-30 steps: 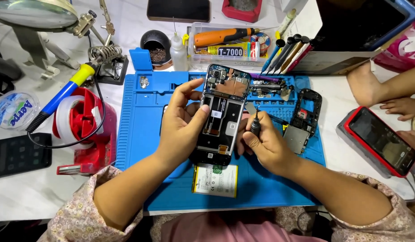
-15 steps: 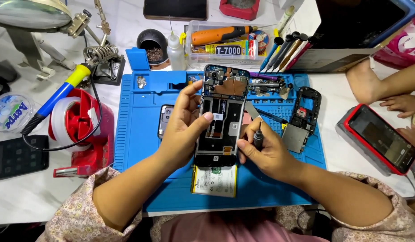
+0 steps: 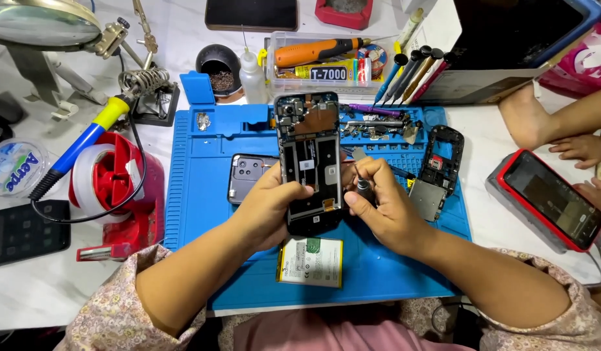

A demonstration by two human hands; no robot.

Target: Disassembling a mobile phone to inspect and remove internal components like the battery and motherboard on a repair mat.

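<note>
Over the mat's middle: from the head camera I see the opened phone (image 3: 310, 166) tilted up off the blue mat (image 3: 196, 214).
Left hand (image 3: 265, 208): clamps the phone's left edge.
Right hand (image 3: 385, 208): pinches a small screwdriver (image 3: 364, 190) at the phone's right edge.
Slip risk: I judge the tip could skid onto the bare board.
Battery (image 3: 311, 261): lies at the mat's near edge, under the phone; a dropped phone could strike it.
Loose parts (image 3: 378, 127): at the far edge, easily scattered.

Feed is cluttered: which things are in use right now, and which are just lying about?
In use: left hand gripping opened phone; right hand holding small screwdriver.
Lying about: battery, soldering iron, tape dispenser, red-cased phone.
</note>
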